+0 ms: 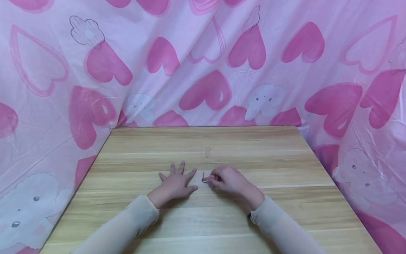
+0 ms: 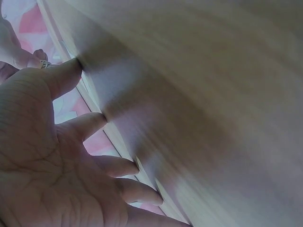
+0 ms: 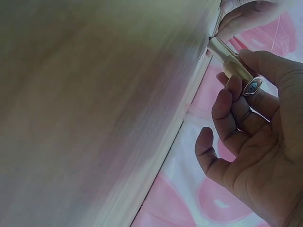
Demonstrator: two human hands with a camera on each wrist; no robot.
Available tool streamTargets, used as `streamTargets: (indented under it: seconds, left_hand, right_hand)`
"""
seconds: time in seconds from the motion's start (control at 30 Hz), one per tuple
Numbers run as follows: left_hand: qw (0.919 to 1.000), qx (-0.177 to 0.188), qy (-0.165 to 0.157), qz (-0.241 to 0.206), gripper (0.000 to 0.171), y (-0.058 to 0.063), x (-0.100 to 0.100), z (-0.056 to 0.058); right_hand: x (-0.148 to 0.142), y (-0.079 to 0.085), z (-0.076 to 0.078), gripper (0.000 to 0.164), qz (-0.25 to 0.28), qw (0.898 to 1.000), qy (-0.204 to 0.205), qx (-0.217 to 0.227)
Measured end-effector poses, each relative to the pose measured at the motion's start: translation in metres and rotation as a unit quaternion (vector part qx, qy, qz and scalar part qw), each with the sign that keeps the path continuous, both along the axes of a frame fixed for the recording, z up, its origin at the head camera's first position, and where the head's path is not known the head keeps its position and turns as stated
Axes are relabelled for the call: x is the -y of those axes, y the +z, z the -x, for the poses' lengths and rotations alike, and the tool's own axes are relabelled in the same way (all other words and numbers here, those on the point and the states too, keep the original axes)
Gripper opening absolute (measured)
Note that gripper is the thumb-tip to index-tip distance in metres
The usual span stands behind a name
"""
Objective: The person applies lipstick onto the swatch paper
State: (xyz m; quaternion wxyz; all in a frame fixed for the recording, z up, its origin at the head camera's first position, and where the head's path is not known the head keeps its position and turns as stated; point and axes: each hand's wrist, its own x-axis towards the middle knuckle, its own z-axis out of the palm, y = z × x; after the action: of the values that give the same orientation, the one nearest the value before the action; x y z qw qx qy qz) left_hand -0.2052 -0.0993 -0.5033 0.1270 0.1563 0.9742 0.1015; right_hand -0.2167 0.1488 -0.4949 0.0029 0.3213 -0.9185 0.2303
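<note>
My right hand (image 1: pixel 230 180) pinches a small shiny gold tube (image 3: pixel 232 64) between thumb and fingers, just over the table. The tube has two sections and an oval end with a small label, much like a lipstick. In the head view it looks coppery pink, with a thin upright part at its left tip. To its left, my left hand (image 1: pixel 176 182) lies palm down with the fingers spread, its fingertips on the wood in the left wrist view. The tube's left tip points toward the left thumb, a short gap away.
A small pale pink rounded outline (image 1: pixel 207 152) lies on the wooden table (image 1: pixel 203 225) beyond the hands. Behind the table and along both sides hangs a pink curtain (image 1: pixel 203 70) with hearts. The table's far edge meets the curtain.
</note>
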Motion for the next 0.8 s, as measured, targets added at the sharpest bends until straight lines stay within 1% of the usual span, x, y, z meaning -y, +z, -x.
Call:
streamTargets:
  seconds: [0.17, 0.57, 0.8]
  left_hand:
    - [1.0, 0.001, 0.0, 0.002, 0.069, -0.0011, -0.0002, 0.0011]
    - [1.0, 0.005, 0.003, -0.002, 0.069, -0.0002, -0.0007, -0.0004]
    - [1.0, 0.005, 0.001, -0.002, 0.069, 0.0005, 0.0001, -0.0006]
  right_hand:
    - [0.0, 0.001, -0.003, 0.007, 0.005, 1.0, 0.008, -0.002]
    - [0.0008, 0.0004, -0.0088, 0.006, 0.007, 0.999, 0.029, -0.017]
    - [-0.0001, 0.0033, -0.0089, 0.007, 0.021, 1.0, 0.021, 0.005]
